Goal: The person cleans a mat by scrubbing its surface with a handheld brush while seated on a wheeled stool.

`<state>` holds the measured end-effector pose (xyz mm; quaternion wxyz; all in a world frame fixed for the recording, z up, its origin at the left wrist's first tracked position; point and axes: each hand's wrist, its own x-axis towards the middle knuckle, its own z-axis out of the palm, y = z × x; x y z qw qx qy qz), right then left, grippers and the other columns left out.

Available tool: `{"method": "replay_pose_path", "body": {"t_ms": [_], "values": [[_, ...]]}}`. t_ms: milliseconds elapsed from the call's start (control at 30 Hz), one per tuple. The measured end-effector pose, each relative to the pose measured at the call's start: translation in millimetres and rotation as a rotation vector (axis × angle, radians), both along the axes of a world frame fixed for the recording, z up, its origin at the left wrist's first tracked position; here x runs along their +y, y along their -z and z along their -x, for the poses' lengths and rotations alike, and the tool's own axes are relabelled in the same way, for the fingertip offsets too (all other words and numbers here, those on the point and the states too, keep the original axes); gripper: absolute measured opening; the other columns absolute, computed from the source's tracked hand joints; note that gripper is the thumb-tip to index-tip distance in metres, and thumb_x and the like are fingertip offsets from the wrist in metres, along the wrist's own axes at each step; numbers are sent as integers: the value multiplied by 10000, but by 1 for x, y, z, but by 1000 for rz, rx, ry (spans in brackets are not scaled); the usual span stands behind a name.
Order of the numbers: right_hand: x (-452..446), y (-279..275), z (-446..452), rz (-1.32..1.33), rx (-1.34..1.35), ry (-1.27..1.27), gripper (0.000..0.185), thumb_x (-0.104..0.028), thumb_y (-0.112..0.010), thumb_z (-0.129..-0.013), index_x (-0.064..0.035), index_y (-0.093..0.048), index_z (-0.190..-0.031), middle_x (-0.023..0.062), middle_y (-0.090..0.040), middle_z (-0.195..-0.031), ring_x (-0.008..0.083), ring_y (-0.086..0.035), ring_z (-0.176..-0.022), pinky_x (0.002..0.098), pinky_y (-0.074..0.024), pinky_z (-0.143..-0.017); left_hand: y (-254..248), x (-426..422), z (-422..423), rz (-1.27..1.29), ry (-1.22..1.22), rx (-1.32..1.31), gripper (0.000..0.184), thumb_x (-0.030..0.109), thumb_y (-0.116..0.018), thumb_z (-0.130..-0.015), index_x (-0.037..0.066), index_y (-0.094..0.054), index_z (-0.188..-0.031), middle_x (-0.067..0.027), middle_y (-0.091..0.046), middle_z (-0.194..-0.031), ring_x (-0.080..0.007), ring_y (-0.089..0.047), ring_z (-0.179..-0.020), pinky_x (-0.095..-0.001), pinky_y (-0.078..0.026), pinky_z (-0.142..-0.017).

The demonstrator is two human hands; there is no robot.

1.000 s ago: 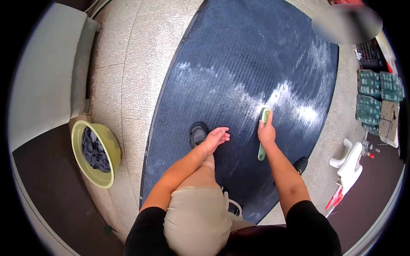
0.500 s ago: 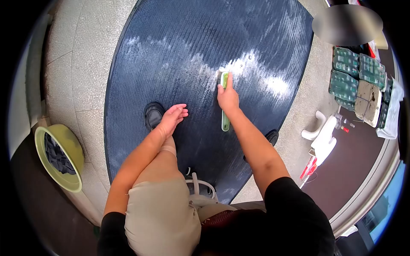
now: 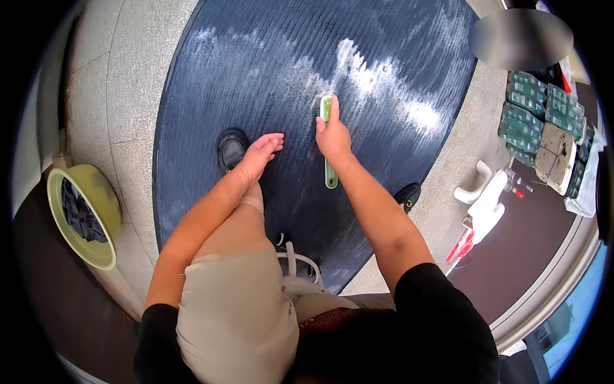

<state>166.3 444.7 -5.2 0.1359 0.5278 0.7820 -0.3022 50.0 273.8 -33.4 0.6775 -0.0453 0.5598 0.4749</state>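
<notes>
My right hand (image 3: pixel 333 136) is wrapped round a green-and-white long-handled scrub brush (image 3: pixel 331 176), the index finger stretched along its head. The brush's head end rests on a dark blue ribbed mat (image 3: pixel 192 115), at the lower edge of a patch of white foam (image 3: pixel 371 77). The bristles are hidden beneath. My left hand (image 3: pixel 261 155) hangs over my knee with its fingers loosely stretched out, holding nothing. It is nearest to my black shoe (image 3: pixel 231 148), which stands on the mat.
A yellow-green basin (image 3: pixel 105 205) with dark cloth (image 3: pixel 80 214) inside stands at the left. On the right are wrapped packs of green bottles (image 3: pixel 518 125), a white plastic object (image 3: pixel 487 205) and a red-and-white package (image 3: pixel 462 246). A pale stool-like frame (image 3: pixel 291 256) is under me.
My right hand and the brush have moved left across the mat, along the foam's edge. The left hand stays by my knee. The whole view has shifted slightly.
</notes>
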Motion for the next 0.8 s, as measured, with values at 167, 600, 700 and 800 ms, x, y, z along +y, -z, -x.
{"method": "replay_pose_path", "body": {"t_ms": [167, 600, 700, 800], "values": [[9, 1, 10, -7, 16, 95, 712, -275, -523, -911, -158, -101, -1473, 271, -641, -944, 437, -629, -849, 495, -488, -754, 4, -1, -3, 1, 16, 51, 352, 320, -482, -957, 129, -547, -1245, -32, -566, -1210, -139, -504, -1123, -312, -356, -940], [33, 7, 70, -69, 69, 85, 706, -262, -520, -911, -117, -108, -1466, 267, -645, -883, 427, -629, -823, 494, -490, -727, 0, -1, 0, -10, 21, 65, 369, 290, -478, -958, 128, -501, -1289, -40, -554, -1213, -135, -509, -1105, -307, -359, -946], [-19, 9, 28, 21, 125, 30, 743, -248, -535, -904, -140, -76, -1479, 258, -648, -884, 424, -633, -817, 489, -496, -722, -3, 3, 1, -5, -14, 85, 389, 276, -474, -958, 108, -478, -1308, -60, -566, -1201, -152, -524, -1094, -315, -375, -932], [-83, -4, -22, 234, 82, -45, 757, -252, -531, -905, -179, -51, -1487, 279, -628, -997, 452, -625, -850, 486, -495, -762, -2, 2, -1, 43, -66, 64, 394, 261, -464, -959, 88, -460, -1313, -76, -581, -1179, -164, -537, -1079, -317, -389, -909]]}}
